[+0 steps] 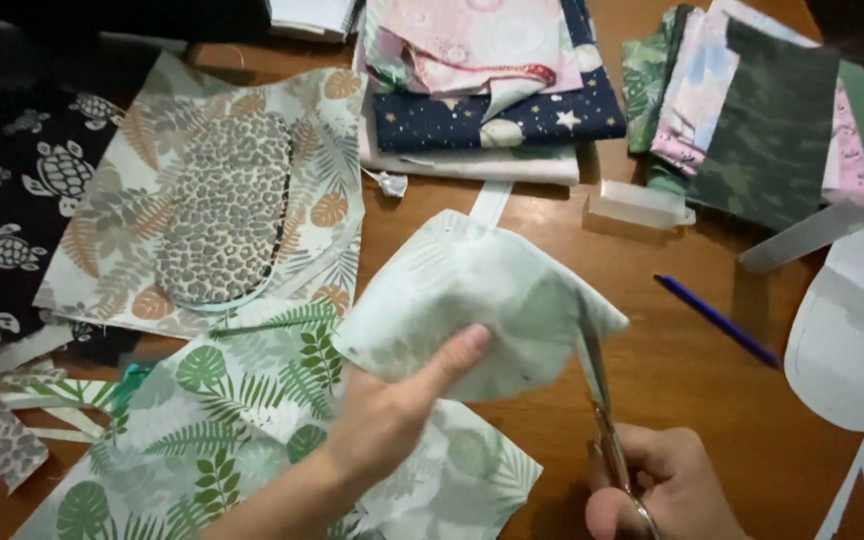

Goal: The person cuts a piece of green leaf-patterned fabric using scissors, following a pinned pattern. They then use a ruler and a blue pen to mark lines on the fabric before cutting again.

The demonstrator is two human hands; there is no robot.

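My left hand (392, 410) pinches a pale green leaf-print fabric piece (472, 300) and holds it up above the table, thumb on top. My right hand (667, 490) grips a pair of scissors (602, 400) whose blades point up into the right edge of that fabric piece. Under my left arm lies a larger sheet of green fern-print fabric (242, 420).
A leopard-print oval piece (227, 210) rests on tan leaf-print cloth (132, 230). Black turtle-print fabric (12, 200) lies at left. Folded fabric stacks (492, 90) (762, 110) sit at the back. A blue pen (717, 320), a clear plastic box (637, 205) and a white oval template (857, 330) lie at right on the wooden table (672, 370).
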